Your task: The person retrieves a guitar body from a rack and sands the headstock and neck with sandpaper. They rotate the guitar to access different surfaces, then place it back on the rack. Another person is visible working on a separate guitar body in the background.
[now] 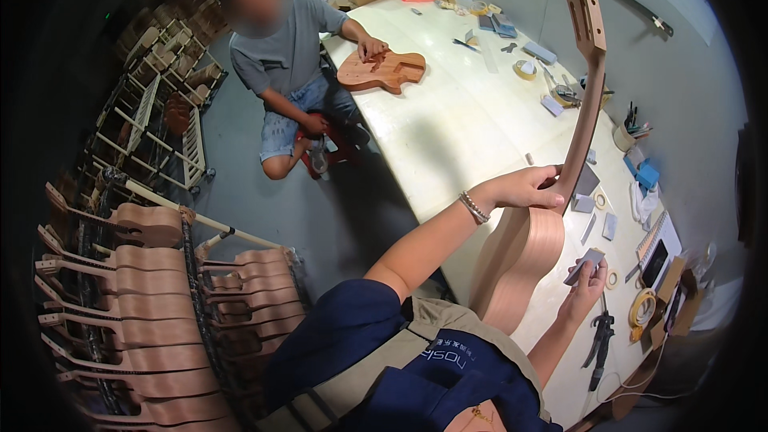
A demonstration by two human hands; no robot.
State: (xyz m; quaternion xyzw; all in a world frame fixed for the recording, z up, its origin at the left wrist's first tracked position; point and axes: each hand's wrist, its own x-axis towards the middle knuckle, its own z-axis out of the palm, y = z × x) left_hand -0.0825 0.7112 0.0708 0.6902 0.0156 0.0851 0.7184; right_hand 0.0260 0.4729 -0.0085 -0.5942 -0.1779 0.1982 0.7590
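An unfinished wooden guitar stands tilted on its edge in front of me, with its pale body (524, 260) low and its neck (587, 104) rising to a slotted headstock (586, 16). My left hand (524, 189), wearing a bracelet at the wrist, is wrapped round the neck where it joins the body. Just right of the body, my right hand (586, 292) pinches a small grey sanding block (586, 266) between thumb and fingers. The block is apart from the guitar. The body's lower end is hidden behind my clothing.
Across the white table (432, 136) a seated person touches a brown guitar body (382, 72). Tape rolls (642, 307), a black clamp (598, 344), a phone (655, 262) and several sanding blocks lie along the right side. Racks of unfinished guitars (156, 320) stand at left.
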